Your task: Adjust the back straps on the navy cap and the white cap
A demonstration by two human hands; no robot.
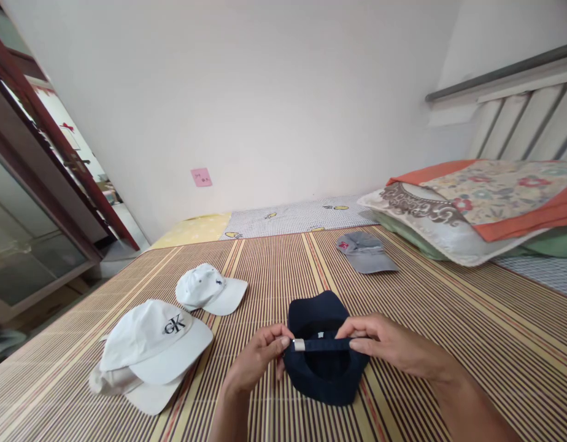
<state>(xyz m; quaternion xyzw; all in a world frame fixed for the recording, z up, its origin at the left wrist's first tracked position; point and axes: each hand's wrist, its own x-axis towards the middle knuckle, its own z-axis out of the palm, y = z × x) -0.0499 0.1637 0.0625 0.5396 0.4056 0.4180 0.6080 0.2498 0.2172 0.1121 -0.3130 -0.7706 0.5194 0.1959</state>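
Both hands pinch the navy cap's (pixel 324 362) back strap (pixel 323 344), left grip (pixel 260 356) by the buckle, right grip (pixel 385 344) opposite; cap rests upside-down on the bed mat (pixel 449 319). Soft, light cloth; the strap gives best purchase.

The front of the white cap (pixel 148 344) nearest the left edge carries the black letters "CK". A pink note (pixel 201 177) on the wall bears small marks too tiny to read, and the grey cap (pixel 364 252) has a red patch that cannot be made out.
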